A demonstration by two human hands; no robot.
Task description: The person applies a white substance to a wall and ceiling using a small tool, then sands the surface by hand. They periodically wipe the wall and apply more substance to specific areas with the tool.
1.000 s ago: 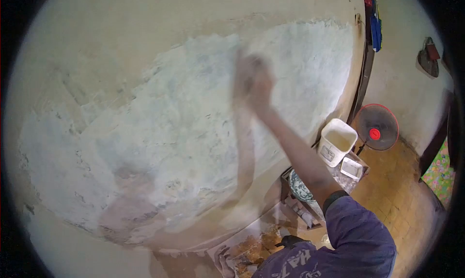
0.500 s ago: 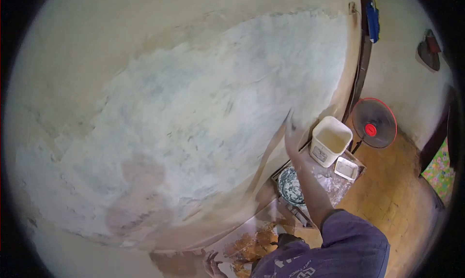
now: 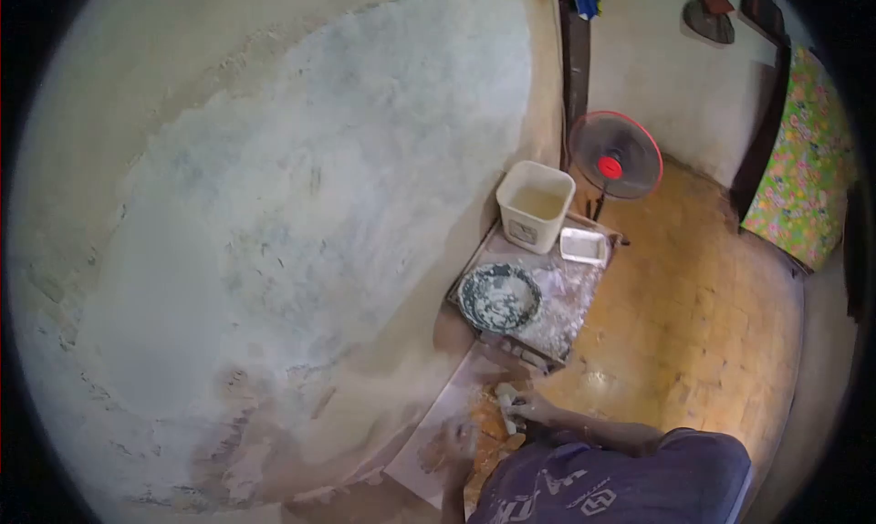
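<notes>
My right hand (image 3: 525,409) is drawn in front of my dark shirt (image 3: 584,483), closed around a small pale flat piece (image 3: 506,400) whose exact kind I cannot make out. Beside it, lower and to the left, my left hand (image 3: 459,438) is held out with its fingers apart, slightly blurred, and nothing shows in it. Both hands are away from the wall (image 3: 347,196), which bears a large whitish patch of filler with rough edges. Just beyond the hands, a dark basin (image 3: 499,298) with white paste stands on a low table (image 3: 555,319).
A cream bucket (image 3: 536,207) and a small white tray (image 3: 584,246) share the low, powder-smeared table. Behind it stands a fan (image 3: 616,156) with a red rim. Yellowish tiled floor (image 3: 693,314) stretches right, towards a green floral cloth (image 3: 803,159).
My right hand has come down from the wall beside the bucket to my front. The view has turned right, so the table and fan appear further left. My left hand has risen closer to the right.
</notes>
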